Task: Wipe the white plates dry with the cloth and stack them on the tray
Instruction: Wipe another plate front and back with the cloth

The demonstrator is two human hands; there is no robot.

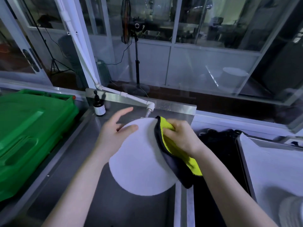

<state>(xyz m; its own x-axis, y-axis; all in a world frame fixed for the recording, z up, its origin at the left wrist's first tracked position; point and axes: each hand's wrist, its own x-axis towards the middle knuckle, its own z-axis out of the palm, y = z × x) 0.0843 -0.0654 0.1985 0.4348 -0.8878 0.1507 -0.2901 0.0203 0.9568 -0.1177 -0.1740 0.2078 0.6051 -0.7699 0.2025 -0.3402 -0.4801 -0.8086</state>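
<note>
A round white plate (139,161) is held tilted over the steel sink (101,202). My left hand (114,133) is at the plate's upper left edge, thumb lying on its face, the other fingers spread and lifted behind the rim. My right hand (180,136) grips a yellow and dark grey cloth (173,154) folded over the plate's right edge. A stack of white plates (291,210) stands at the lower right on a white tray (270,161).
A green plastic crate (29,131) lies left of the sink. A brown pump bottle (98,106) stands at the sink's back corner, near the white tap pipe (147,104). A dark basin (219,161) sits between sink and tray. Glass partitions rise behind.
</note>
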